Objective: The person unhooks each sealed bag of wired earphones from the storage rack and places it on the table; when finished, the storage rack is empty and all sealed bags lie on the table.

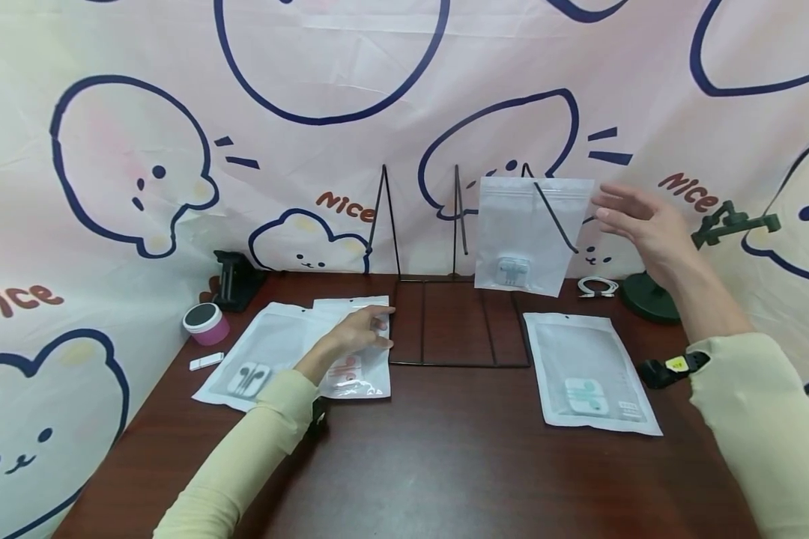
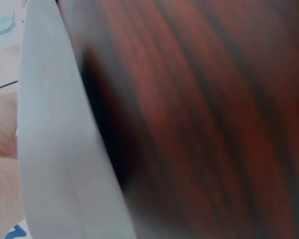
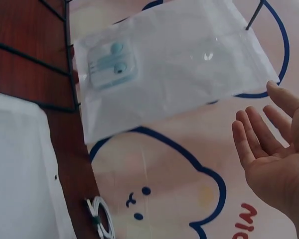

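Note:
In the head view my left hand [image 1: 359, 331] lies over a white zip pouch [image 1: 356, 383], its finger and thumb tips spread at the pouch's right edge. The left wrist view has a white pouch edge [image 2: 70, 149] overlapping part of the hand. My right hand [image 1: 650, 224], fingers spread and holding nothing, is raised just right of a hanging zip pouch [image 1: 532, 224]. That pouch, with boxed earphones [image 3: 112, 62] inside, hangs on a hook of the black wire rack [image 1: 460, 365]. In the right wrist view the thumb is right by the pouch's corner.
Another earphone pouch [image 1: 279, 337] lies at left, partly under my left arm; one more pouch [image 1: 589, 374] lies at right. Around the table's back are a pink jar [image 1: 206, 325], a white stick [image 1: 206, 361], a black stand [image 1: 237, 281], a coiled cable [image 1: 597, 287] and a green stand [image 1: 649, 298].

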`<state>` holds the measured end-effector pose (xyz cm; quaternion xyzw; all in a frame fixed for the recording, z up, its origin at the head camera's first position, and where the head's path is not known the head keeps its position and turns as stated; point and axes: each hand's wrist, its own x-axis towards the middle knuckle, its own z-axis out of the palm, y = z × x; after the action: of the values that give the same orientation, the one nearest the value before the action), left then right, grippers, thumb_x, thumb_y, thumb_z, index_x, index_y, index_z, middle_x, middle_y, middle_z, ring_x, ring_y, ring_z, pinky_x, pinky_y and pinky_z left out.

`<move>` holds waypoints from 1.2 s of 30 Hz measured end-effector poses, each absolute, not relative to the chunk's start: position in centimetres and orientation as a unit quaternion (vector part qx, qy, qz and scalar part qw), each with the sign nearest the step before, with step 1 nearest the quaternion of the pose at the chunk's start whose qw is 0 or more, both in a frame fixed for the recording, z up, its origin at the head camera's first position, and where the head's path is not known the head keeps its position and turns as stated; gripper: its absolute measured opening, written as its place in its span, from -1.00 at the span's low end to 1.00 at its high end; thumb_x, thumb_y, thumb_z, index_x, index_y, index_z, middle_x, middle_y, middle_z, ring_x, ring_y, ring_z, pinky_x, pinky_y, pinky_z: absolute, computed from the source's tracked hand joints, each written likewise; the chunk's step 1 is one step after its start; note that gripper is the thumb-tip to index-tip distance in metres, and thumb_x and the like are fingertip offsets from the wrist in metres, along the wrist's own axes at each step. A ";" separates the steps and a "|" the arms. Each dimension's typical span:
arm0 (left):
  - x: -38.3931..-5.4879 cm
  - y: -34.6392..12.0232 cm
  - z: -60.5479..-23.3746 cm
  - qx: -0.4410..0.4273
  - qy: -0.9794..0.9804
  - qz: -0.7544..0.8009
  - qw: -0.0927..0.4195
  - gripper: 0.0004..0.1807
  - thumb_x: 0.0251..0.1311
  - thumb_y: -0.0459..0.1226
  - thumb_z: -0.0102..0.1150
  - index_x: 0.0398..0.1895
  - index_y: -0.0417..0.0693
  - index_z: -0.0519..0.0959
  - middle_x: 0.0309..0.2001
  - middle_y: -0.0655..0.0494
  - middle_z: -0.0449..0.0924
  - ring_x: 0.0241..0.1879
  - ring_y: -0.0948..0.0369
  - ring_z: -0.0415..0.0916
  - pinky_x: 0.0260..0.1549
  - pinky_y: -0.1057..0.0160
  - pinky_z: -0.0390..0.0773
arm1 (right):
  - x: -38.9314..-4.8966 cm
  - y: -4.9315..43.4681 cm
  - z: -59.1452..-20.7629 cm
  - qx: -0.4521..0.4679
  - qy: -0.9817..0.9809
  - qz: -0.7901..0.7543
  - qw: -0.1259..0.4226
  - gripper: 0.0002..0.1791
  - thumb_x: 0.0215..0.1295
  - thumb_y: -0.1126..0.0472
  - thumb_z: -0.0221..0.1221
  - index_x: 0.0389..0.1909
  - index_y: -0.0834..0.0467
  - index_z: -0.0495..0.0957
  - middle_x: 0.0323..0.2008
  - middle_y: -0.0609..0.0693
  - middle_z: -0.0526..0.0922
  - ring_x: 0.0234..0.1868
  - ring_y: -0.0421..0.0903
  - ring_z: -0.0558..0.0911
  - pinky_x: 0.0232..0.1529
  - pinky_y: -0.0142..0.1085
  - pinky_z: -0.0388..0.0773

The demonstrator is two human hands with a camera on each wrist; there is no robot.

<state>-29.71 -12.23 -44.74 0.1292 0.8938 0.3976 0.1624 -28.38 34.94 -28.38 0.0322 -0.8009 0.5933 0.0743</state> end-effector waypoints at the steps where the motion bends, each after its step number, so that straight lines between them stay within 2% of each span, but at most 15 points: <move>1: -29.7 -12.2 -44.8 0.130 0.894 0.398 0.162 -0.16 0.17 -0.39 0.45 0.55 -0.07 0.35 0.03 -0.03 0.61 -0.03 0.09 0.49 0.01 0.14 0.49 | -28.6 34.6 -28.4 0.035 -0.798 0.597 0.076 -0.27 0.40 0.00 0.34 0.55 -0.14 0.33 0.50 0.00 0.40 0.31 -0.18 0.49 0.41 -0.31 0.38; 4: -29.6 -12.2 -44.7 0.129 0.893 0.399 0.162 -0.16 0.18 -0.39 0.44 0.55 -0.06 0.35 0.02 -0.03 0.60 -0.07 0.11 0.48 -0.02 0.16 0.47 | -29.2 33.7 -28.5 0.033 -0.789 0.608 0.083 -0.28 0.40 0.01 0.34 0.54 -0.13 0.35 0.51 0.07 0.35 0.30 -0.12 0.48 0.37 -0.30 0.42; 9: -29.5 -12.1 -44.6 0.127 0.893 0.400 0.161 -0.17 0.18 -0.40 0.44 0.55 -0.06 0.35 0.02 -0.04 0.59 -0.17 0.15 0.46 -0.09 0.20 0.45 | -29.6 32.3 -28.6 0.019 -0.781 0.616 0.100 -0.32 0.37 -0.02 0.36 0.48 -0.11 0.43 0.44 0.05 0.41 0.29 -0.09 0.45 0.13 -0.44 0.55; 12: -29.5 -12.1 -44.5 0.125 0.893 0.400 0.161 -0.17 0.19 -0.40 0.44 0.55 -0.06 0.34 0.03 -0.04 0.59 -0.16 0.14 0.46 -0.09 0.20 0.45 | -29.6 31.7 -28.5 0.012 -0.774 0.624 0.107 -0.37 0.37 -0.02 0.36 0.43 -0.10 0.48 0.37 -0.02 0.46 0.27 -0.10 0.46 0.28 -0.33 0.49; 15: -29.5 -12.0 -44.5 0.124 0.893 0.401 0.161 -0.17 0.19 -0.39 0.44 0.55 -0.05 0.35 0.04 -0.04 0.59 -0.12 0.12 0.47 -0.07 0.18 0.45 | -29.5 31.3 -28.3 0.006 -0.772 0.626 0.108 -0.40 0.38 -0.04 0.35 0.42 -0.10 0.50 0.36 -0.03 0.45 0.26 -0.08 0.47 0.49 -0.07 0.30; 17: -29.5 -12.0 -44.5 0.124 0.893 0.402 0.162 -0.17 0.19 -0.39 0.44 0.55 -0.04 0.35 0.04 -0.03 0.59 -0.11 0.12 0.47 -0.06 0.17 0.46 | -29.4 31.1 -28.2 0.004 -0.770 0.630 0.106 -0.39 0.38 -0.05 0.34 0.42 -0.08 0.50 0.38 -0.01 0.43 0.27 -0.05 0.47 0.52 0.01 0.23; 20: -29.5 -12.0 -44.5 0.122 0.891 0.405 0.163 -0.16 0.18 -0.41 0.44 0.55 -0.03 0.35 0.03 -0.04 0.59 -0.10 0.11 0.46 -0.06 0.17 0.46 | -29.2 30.9 -28.0 0.002 -0.766 0.634 0.103 -0.38 0.38 -0.05 0.34 0.43 -0.04 0.49 0.39 0.01 0.42 0.26 -0.05 0.46 0.43 -0.19 0.37; 24: -29.5 -12.0 -44.6 0.121 0.893 0.402 0.162 -0.17 0.19 -0.41 0.43 0.55 -0.04 0.34 0.03 -0.03 0.59 -0.10 0.12 0.47 -0.05 0.18 0.46 | -28.6 30.9 -27.9 0.001 -0.759 0.643 0.106 -0.36 0.36 -0.05 0.36 0.42 0.00 0.50 0.34 -0.01 0.44 0.21 -0.11 0.49 0.07 -0.49 0.56; 27: -29.5 -11.9 -44.6 0.120 0.894 0.401 0.162 -0.16 0.19 -0.40 0.43 0.56 -0.03 0.34 0.04 -0.03 0.59 -0.11 0.13 0.47 -0.06 0.19 0.46 | -27.9 31.2 -28.1 -0.001 -0.752 0.650 0.109 -0.41 0.34 -0.04 0.38 0.36 0.01 0.54 0.27 -0.05 0.48 0.17 -0.12 0.51 -0.03 -0.54 0.59; 36: -29.5 -11.9 -44.5 0.115 0.894 0.401 0.162 -0.17 0.20 -0.39 0.45 0.55 0.00 0.35 0.06 -0.02 0.58 -0.11 0.12 0.48 -0.05 0.17 0.48 | -25.0 31.9 -29.1 0.020 -0.736 0.663 0.138 -0.64 0.32 0.09 0.42 0.10 0.05 0.68 0.03 -0.15 0.62 -0.01 -0.18 0.58 -0.14 -0.58 0.59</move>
<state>-29.49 -11.93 -44.53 0.1148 0.8942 0.4011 0.1624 -24.95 31.94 -29.09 0.0199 -0.7360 0.6625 0.1376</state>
